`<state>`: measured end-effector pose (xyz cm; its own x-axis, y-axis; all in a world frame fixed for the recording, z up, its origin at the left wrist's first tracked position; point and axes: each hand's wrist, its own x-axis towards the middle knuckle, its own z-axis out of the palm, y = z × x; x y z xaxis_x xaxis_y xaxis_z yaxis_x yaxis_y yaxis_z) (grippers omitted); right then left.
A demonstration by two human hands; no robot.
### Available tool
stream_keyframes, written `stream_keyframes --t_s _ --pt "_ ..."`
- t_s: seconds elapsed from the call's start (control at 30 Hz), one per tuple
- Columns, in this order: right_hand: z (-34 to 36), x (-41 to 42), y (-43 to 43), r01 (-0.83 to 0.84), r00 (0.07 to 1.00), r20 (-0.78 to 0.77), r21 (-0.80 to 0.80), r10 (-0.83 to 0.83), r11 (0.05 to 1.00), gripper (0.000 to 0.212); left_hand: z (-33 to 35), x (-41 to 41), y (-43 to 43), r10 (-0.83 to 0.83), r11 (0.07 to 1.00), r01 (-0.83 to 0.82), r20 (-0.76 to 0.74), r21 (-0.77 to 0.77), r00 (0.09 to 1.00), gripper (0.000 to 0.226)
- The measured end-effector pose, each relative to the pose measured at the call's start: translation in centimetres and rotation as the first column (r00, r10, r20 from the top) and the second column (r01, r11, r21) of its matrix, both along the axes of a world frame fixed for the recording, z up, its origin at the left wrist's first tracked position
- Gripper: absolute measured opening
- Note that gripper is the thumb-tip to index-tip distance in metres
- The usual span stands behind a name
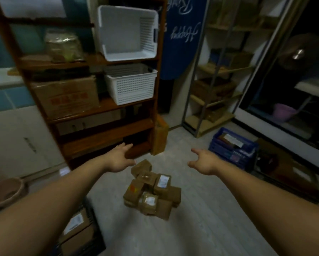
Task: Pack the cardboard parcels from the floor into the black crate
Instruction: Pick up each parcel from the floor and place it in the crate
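A dim storeroom with a pale grey floor (201,222) opens ahead. On this floor, near the middle, lies a loose heap of small brown cardboard parcels (151,191), several with white labels and one with an orange sticker.

Both bare forearms reach forward over the floor. The left hand (118,159) hovers above and just left of the heap's far end, palm turned inward, fingers straight and spread; its grip is loose and holds nothing. The right hand (203,161) hovers to the right of the heap, thumb out, fingers relaxed, its grip likewise empty. Neither hand touches a parcel.

The black plastic crate (97,242) sits at the lower left under the left forearm, with a labelled brown parcel (75,224) already inside.

Behind the heap stands a dark wooden shelf unit (107,133) carrying a tilted white plastic basket (125,32), a white perforated basket (131,84) and a large brown carton (66,97). A blue slatted crate (232,152) rests on the floor to the right, well apart from the heap, and a pinkish-brown bucket (7,191) sits at the far left.
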<state>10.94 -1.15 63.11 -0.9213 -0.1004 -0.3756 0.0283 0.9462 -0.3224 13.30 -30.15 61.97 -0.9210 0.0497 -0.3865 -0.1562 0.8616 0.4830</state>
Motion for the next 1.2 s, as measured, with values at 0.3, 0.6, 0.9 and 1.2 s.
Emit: stream_keyframes --t_s 0.3,0.6,0.9,1.2 --pt "-3.1 -7.0 9.2 -0.008 0.995 0.097 0.011 0.007 1.0 0.074 -3.1 -6.2 9.0 -0.012 0.999 0.019 0.148 -0.045 0.989 0.074" --pt "-10.2 -18.2 4.5 -0.026 0.974 0.222 -0.06 0.038 0.998 0.072 -8.8 -14.8 5.7 0.123 0.985 -0.147 0.223 0.091 0.967 0.072" --pt "-19.3 -28.8 2.5 -0.144 0.922 0.354 -0.059 0.155 0.988 0.068 -15.2 -21.5 5.9 0.257 0.923 -0.341 0.375 0.177 0.891 0.052" --pt "-32.9 -40.3 4.6 -0.287 0.824 0.476 -0.114 0.306 0.951 0.07 -27.8 -26.8 9.7 0.607 0.644 -0.738 0.453 0.202 0.653 0.02"
